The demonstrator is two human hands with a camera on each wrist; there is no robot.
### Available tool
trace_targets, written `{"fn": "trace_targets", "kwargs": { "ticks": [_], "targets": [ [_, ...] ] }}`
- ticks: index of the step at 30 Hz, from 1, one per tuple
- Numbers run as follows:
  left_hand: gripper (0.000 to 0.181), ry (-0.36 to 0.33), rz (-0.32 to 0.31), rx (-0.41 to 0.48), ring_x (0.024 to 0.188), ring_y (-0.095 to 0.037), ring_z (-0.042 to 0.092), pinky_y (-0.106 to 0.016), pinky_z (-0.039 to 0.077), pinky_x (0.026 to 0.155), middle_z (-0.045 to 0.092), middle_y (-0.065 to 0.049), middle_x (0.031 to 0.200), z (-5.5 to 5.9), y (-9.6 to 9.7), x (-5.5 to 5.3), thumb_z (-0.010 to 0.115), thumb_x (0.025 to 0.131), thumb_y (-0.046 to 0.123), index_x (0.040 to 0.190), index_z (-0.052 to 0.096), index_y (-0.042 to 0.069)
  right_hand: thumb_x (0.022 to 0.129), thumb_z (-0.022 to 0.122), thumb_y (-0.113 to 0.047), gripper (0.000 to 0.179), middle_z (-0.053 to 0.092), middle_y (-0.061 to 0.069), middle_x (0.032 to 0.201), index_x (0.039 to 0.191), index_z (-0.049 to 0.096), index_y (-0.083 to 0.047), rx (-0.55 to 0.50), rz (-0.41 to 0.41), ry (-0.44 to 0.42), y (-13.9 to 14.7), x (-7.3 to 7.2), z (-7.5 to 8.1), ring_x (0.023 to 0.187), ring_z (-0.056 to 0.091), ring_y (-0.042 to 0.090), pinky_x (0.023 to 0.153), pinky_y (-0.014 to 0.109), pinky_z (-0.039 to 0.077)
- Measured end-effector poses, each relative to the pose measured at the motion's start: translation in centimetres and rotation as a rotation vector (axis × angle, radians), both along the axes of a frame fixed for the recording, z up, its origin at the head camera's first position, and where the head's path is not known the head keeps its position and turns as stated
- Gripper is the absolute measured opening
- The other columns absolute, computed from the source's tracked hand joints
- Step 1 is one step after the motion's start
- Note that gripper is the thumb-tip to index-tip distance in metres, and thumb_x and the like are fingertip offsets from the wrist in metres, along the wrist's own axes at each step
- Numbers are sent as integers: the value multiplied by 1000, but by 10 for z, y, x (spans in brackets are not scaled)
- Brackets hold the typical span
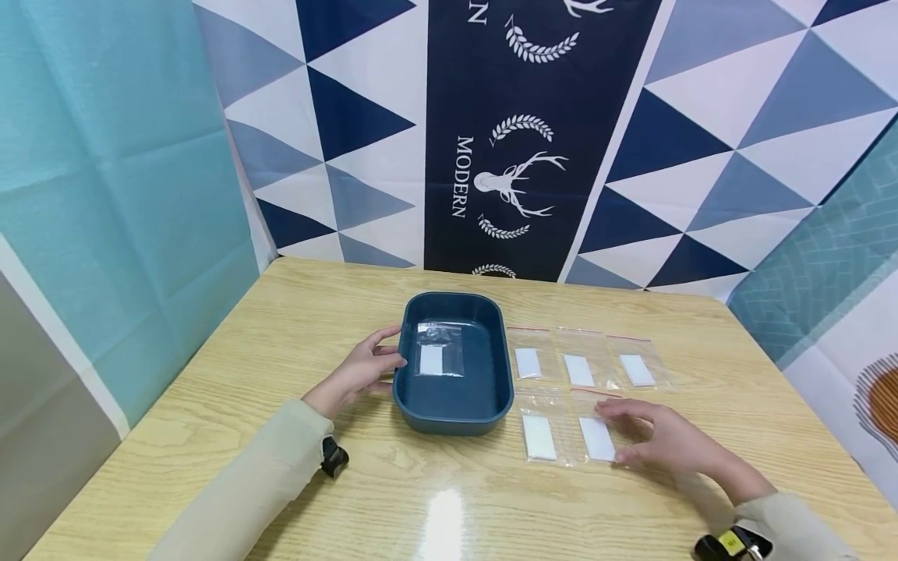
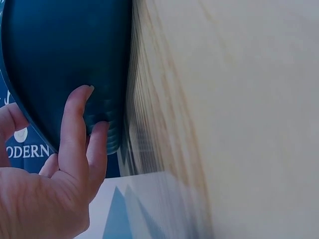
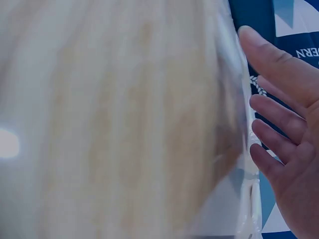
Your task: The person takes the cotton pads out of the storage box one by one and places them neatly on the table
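A dark blue rectangular tub stands on the table, with one clear zip bag holding a white rectangle lying inside it. At the tub's left side is my left hand; in the left wrist view its extended fingers rest against the outer wall. To the right of the tub, my right hand hovers close over the right edge of the nearest right zip bag, fingers spread and loosely bent. Nothing shows between thumb and fingers in the right wrist view.
Beside that bag lies another zip bag. Behind them is a row of three more: left, middle and right, each with a white rectangle. Patterned cloth hangs behind the wooden table.
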State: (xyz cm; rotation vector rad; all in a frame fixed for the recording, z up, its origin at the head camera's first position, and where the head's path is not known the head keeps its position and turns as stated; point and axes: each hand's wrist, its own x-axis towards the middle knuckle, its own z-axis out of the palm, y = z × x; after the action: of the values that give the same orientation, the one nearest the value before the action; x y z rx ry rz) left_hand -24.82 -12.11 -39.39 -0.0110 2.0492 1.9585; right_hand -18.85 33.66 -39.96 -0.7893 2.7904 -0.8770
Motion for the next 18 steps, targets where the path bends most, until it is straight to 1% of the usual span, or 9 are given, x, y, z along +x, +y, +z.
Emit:
{"fn": "trace_targets", "kwargs": {
  "ticks": [2, 4, 5, 7, 10, 11, 14, 16, 18],
  "targets": [
    [65, -1, -3, -5, 110, -33, 55, -40, 54, 69, 41, -19, 136, 0, 0, 0, 55, 87, 2, 144, 33, 23, 72, 76, -39, 60, 55, 9, 129, 124, 60, -14, 2, -59, 3, -1, -1, 5, 122, 45, 27, 94, 18, 37],
    [65, 1, -3, -11, 109, -33, 55, -39, 54, 68, 41, -19, 136, 1, 1, 0, 55, 87, 3, 144, 33, 23, 75, 76, -35, 57, 55, 10, 127, 125, 60, -12, -13, -96, 10, -3, -2, 9, 117, 49, 30, 90, 24, 43],
    [65, 1, -3, -11, 109, -33, 55, -39, 54, 68, 41, -19, 136, 1, 1, 0, 55, 87, 3, 144, 33, 23, 76, 76, -32, 56, 56, 11, 127, 125, 59, -11, -37, -110, 10, -4, -3, 11, 116, 51, 27, 89, 24, 44],
    [65, 2, -3, -13, 109, -33, 55, -40, 54, 68, 41, -19, 136, 1, 1, 0, 55, 87, 3, 144, 33, 23, 78, 75, -26, 54, 55, 15, 126, 126, 58, -7, -99, -118, 7, -7, -6, 13, 113, 53, 22, 88, 20, 44],
    [65, 2, 0, -13, 109, -33, 55, -40, 54, 68, 42, -18, 136, 1, 1, 0, 55, 87, 2, 144, 33, 23, 82, 72, -22, 52, 55, 15, 127, 128, 56, -5, -161, -142, -17, -13, -10, 15, 112, 53, 12, 87, 15, 42],
    [65, 2, 0, -13, 110, -33, 55, -40, 54, 69, 42, -18, 136, 1, 1, 0, 55, 87, 2, 144, 33, 23, 83, 71, -22, 51, 55, 14, 127, 128, 56, -4, -181, -146, -27, -16, -11, 16, 112, 53, 13, 88, 16, 43],
    [64, 2, 4, -15, 110, -33, 55, -41, 54, 69, 42, -18, 136, 1, 1, 0, 55, 87, 2, 144, 33, 23, 85, 70, -22, 49, 55, 13, 127, 128, 55, -3, -216, -161, -40, -24, -16, 20, 114, 53, 23, 88, 21, 46],
    [65, 1, 6, -13, 109, -33, 55, -42, 54, 70, 42, -18, 135, 1, 1, 0, 56, 87, 2, 144, 34, 23, 85, 69, -22, 49, 55, 13, 127, 128, 55, -2, -245, -166, -54, -31, -20, 22, 114, 52, 30, 87, 21, 46],
    [65, 0, 7, -10, 109, -33, 55, -42, 54, 70, 42, -18, 135, 1, 1, 0, 56, 87, 2, 144, 34, 23, 85, 69, -21, 50, 55, 14, 127, 128, 54, -1, -276, -165, -65, -38, -22, 24, 115, 51, 33, 87, 19, 46]
  ]
}}
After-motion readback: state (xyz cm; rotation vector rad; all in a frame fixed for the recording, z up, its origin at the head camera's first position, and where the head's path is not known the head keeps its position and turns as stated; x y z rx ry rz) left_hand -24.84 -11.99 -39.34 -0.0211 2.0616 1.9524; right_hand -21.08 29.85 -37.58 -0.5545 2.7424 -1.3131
